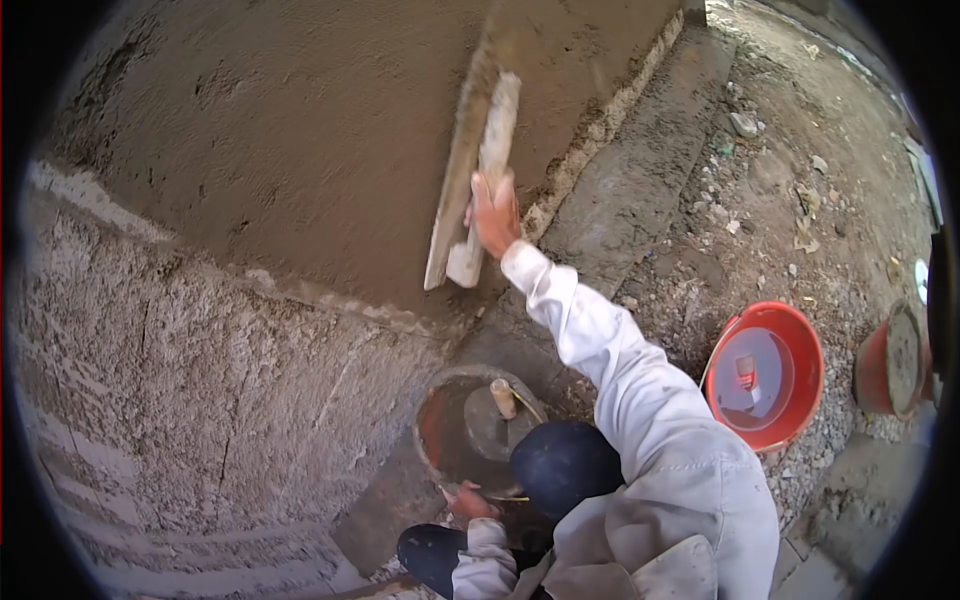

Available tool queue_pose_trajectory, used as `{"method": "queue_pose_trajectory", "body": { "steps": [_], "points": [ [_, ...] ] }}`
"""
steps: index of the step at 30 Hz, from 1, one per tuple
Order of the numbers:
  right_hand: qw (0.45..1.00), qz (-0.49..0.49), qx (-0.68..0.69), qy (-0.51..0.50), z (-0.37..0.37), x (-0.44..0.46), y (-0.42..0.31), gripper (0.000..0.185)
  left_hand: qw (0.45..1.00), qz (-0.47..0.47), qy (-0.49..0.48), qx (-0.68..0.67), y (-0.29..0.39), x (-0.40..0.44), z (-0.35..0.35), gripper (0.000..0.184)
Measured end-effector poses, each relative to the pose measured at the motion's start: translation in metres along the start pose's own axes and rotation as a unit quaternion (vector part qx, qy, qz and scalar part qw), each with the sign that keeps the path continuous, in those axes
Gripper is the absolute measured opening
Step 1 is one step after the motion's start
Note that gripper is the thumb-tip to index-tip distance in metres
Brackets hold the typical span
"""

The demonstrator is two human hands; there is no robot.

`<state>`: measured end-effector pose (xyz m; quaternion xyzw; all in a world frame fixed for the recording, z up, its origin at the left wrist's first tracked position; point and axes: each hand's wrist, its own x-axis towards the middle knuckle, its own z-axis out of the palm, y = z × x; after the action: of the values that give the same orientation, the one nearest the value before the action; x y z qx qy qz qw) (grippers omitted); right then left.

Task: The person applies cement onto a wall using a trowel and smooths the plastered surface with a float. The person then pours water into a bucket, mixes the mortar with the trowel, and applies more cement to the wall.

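Note:
My right hand (494, 214) is wrapped round the handle of a long plastering float (500, 120), which lies lengthwise against the wet plastered wall (300, 130) near its corner. Below it, a round mortar bucket (432, 396) stands at the foot of the wall, between my knees and the corner. Inside the bucket rests a trowel (482, 425) with its wooden handle sticking up. My left hand (470, 502) is closed on the bucket's near rim; some of its fingers are hidden.
A red bucket (815, 370) of cloudy water with a red-and-white object in it stands to my right. Beyond it is another bucket (888, 370) with grey contents. Rubble and stones (745, 125) cover the ground on the right. Rough bare wall (200, 370) lies at lower left.

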<state>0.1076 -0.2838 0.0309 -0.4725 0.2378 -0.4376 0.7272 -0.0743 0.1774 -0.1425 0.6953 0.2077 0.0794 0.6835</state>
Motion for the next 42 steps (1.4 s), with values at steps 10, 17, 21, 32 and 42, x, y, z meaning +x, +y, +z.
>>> {"method": "queue_pose_trajectory", "body": {
  "steps": [10, 17, 21, 32, 42],
  "points": [
    [0.974, -0.177, -0.078, 0.116, -0.007, 0.169, -0.062, 0.042, 1.000, -0.007, 0.016, 0.022, -0.032, 0.019, -0.022, 0.073],
    [0.995, 0.026, 0.041, 0.083, -0.040, 0.121, -0.020, 0.055, 0.998, 0.008, 0.027, 0.064, -0.026, 0.020, -0.021, 0.070],
    [0.989, 0.075, 0.078, 0.100, -0.046, 0.098, 0.038, 0.061, 0.996, -0.015, 0.027, 0.083, -0.068, 0.056, -0.057, 0.060],
    [0.900, 0.285, 0.295, 0.144, -0.042, -0.002, 0.190, 0.042, 0.992, 0.074, 0.067, 0.076, -0.047, 0.026, -0.027, 0.056],
    [0.950, 0.167, 0.245, 0.096, -0.089, -0.121, 0.121, 0.040, 1.000, 0.009, -0.005, -0.020, -0.034, 0.011, -0.017, 0.081]
  ]
}}
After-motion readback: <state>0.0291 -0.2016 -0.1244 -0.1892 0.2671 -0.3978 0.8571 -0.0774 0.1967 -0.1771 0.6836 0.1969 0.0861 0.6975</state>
